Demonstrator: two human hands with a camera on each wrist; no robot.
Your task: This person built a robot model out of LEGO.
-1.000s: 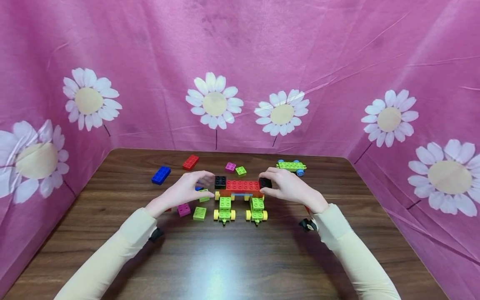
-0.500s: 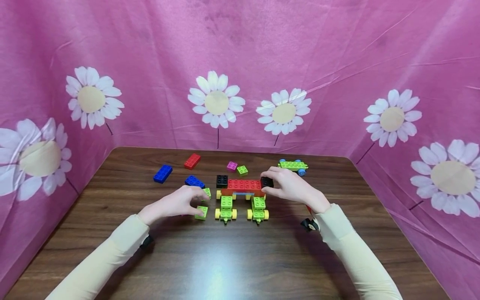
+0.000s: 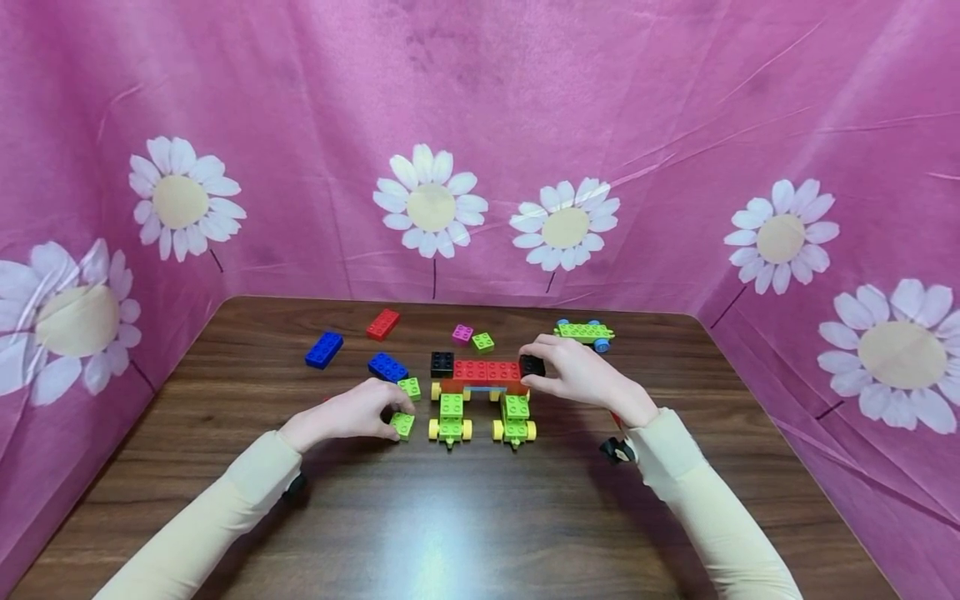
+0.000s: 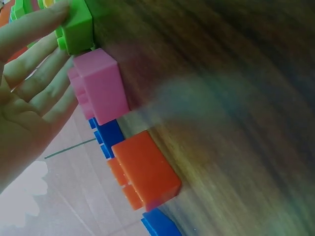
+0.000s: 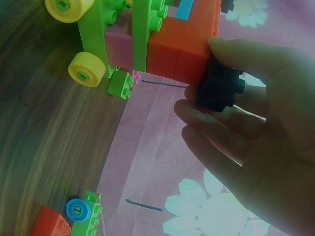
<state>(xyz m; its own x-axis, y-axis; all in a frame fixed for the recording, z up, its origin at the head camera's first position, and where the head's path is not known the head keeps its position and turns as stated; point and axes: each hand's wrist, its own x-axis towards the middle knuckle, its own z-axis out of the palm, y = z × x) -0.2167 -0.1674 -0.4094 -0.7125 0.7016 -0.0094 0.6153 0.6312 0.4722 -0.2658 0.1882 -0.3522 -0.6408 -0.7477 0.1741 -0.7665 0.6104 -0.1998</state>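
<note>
- Right hand: grip pinches black brick at red beam's right end; your sideways pull could skew it.
- Left hand: grip pinches green brick, left of beam, nearer you; slack hold could let it slip.
- Smooth yellow wheels on beam's near side may roll if bumped.
- Hard-looking plastic, boxy, round-studded.

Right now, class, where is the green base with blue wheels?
In the head view, the green base with blue wheels sits right of centre near the far edge of the table, just beyond the right hand.
</note>
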